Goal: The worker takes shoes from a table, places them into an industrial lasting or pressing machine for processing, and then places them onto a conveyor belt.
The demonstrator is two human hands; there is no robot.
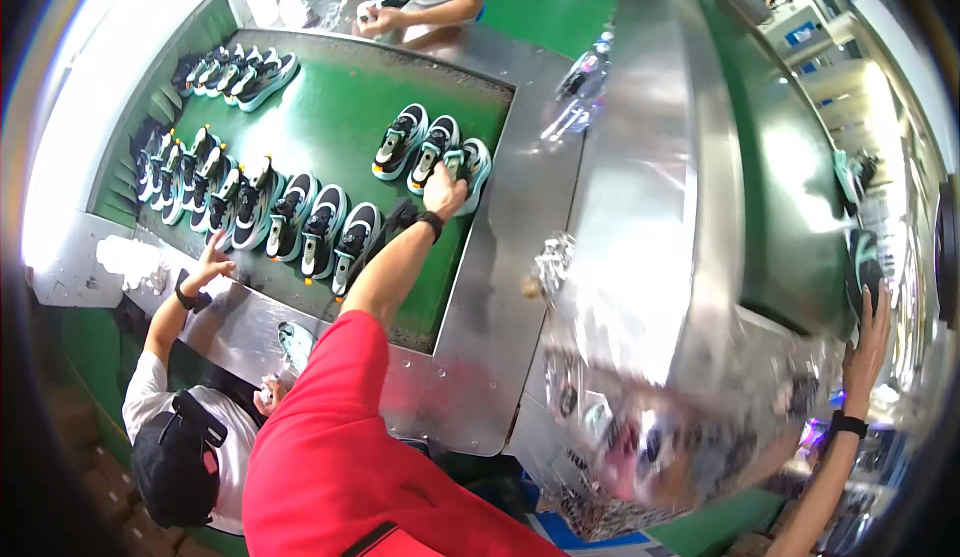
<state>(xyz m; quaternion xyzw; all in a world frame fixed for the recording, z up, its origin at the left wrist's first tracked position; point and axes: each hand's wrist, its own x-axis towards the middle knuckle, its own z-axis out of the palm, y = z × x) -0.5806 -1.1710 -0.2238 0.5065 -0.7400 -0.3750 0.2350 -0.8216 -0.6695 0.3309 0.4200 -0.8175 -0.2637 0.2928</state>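
A wide green belt (330,127) inside a metal rim (500,257); to the right, past a shiny metal casing (640,207), a second green belt (775,267). Along the first, dark shoes (325,227) with pale blue-green soles: a long row along the near side, a cluster in the far left corner, three side by side near the right rim. Probably light, stiff underfoot and soft above, hardly fragile; best taken hold of around the heel. In the lower left corner, brown boxes (100,482), contents not visible. At the rightmost of the three, the left hand (445,195), fingers partly hidden; clamped or merely touching, impossible to tell. At a black shoe (865,257) by the second belt's outer edge, the right hand (866,347), fingers outstretched and slightly apart.
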